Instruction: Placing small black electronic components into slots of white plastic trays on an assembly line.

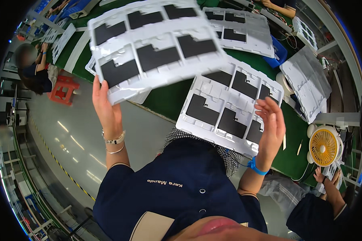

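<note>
A white plastic tray (159, 81) holding several flat black L-shaped pieces (157, 58) is raised and tilted at the upper left. My left hand (108, 110) grips its near left corner, with the thumb on the top face. Lower and to the right, a second white tray (230, 141) lies on the table edge, close to my body, with similar black pieces (202, 110) in its pockets. Above this tray's right side is my right hand (272, 126), its fingers bent and apart, with nothing visible in them. It partly hides the pieces there.
Another loaded tray (251, 44) is at the back, near a blue bin (276, 52). Empty-looking trays (305, 82) lean at the right, beside a yellow-and-white fan (324, 148). A co-worker's hand (320, 175) is below the fan. A red stool (63, 89) stands on the left floor.
</note>
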Motion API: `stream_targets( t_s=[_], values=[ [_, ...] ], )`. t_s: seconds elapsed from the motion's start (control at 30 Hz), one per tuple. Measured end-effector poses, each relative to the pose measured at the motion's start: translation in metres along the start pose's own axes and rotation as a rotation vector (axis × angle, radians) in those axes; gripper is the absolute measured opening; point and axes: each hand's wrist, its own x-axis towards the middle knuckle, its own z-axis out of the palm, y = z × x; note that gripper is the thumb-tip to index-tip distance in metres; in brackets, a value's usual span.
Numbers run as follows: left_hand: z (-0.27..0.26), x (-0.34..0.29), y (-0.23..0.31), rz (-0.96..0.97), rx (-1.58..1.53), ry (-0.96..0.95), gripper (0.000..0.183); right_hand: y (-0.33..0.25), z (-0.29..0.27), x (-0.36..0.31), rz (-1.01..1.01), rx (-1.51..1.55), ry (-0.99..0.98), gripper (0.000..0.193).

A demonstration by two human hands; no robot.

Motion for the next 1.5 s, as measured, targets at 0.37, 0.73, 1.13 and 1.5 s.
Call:
stream_targets(
  t_s=[0.37, 0.73, 1.13, 1.5],
  values=[
    [-0.037, 0.014, -0.031, 0.007, 0.176, 0.195, 0.045, 0.031, 0.008, -0.017, 0.191, -0.066, -0.239, 0.027],
    [-0.003, 0.005, -0.011, 0.811, 1.428, -0.248, 0.048, 0.036, 0.012, -0.022, 0.151, -0.16, -0.281, 0.023],
    [-0.004, -0.001, -0.051, 0.608, 1.723, -0.298, 0.049, -0.003, -0.004, -0.007, 0.057, -0.41, -0.386, 0.019],
    [0.011, -0.002, -0.066, 0.658, 1.57, -0.117, 0.052, 0.038, 0.059, 0.087, -0.584, -1.133, -0.336, 0.019]
  ],
)
